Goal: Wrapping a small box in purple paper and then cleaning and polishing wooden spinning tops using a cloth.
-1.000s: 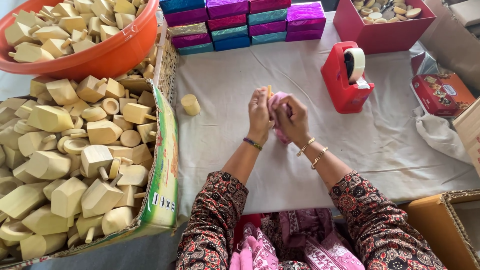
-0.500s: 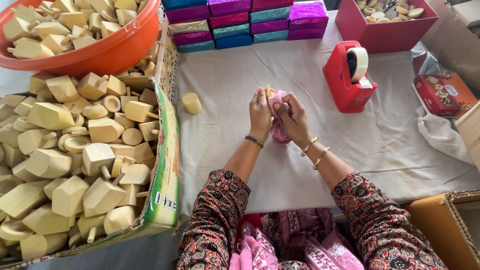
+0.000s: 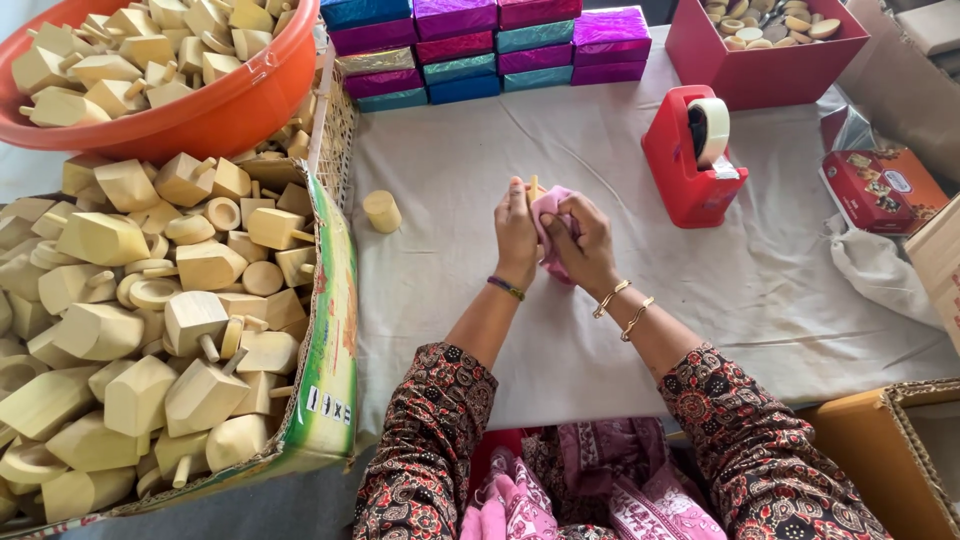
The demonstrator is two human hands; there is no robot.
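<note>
My left hand (image 3: 515,228) and my right hand (image 3: 583,240) are pressed together over the white cloth-covered table (image 3: 450,300). Between them they grip a pink cloth (image 3: 549,205) wrapped around a small wooden piece, whose pale stem (image 3: 533,186) pokes out at the top. Most of that piece is hidden by my fingers and the cloth. A single round wooden cap (image 3: 381,211) stands on the table to the left of my hands.
A cardboard box (image 3: 330,330) full of pale wooden spinning tops fills the left side, with an orange basin (image 3: 200,110) of more above it. Shiny coloured boxes (image 3: 480,45) line the far edge. A red tape dispenser (image 3: 690,155) and red boxes sit on the right.
My hands stay in place and keep working the pink cloth around the wooden piece; the fingers shift slightly. Nothing else on the table has moved.
</note>
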